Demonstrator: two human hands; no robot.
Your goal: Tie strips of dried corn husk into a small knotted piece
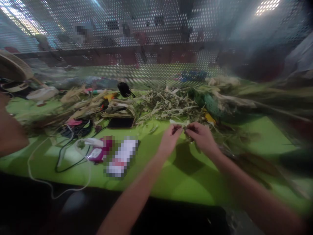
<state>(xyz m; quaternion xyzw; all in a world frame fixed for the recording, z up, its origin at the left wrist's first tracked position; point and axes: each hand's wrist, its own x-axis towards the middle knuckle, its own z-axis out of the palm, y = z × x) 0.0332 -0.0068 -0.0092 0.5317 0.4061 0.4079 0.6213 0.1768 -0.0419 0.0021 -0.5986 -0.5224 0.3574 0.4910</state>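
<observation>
Over the green table, my left hand and my right hand are close together with their fingertips pinched. Between and just behind them shows a pale, whitish-green strip of plant husk. Both hands seem closed on this strip, though the fingers cover much of it and its exact kind is blurred. Just beyond my hands lies a heap of dry, shredded plant strips. Right of that heap is a green, rounded container or mesh with dried stalks over it.
Left of my hands lie a dark phone, a blurred-out flat item, a purple packet and looping cables. Dried husks spread farther left, near another person's arm. A perforated metal screen stands behind the table.
</observation>
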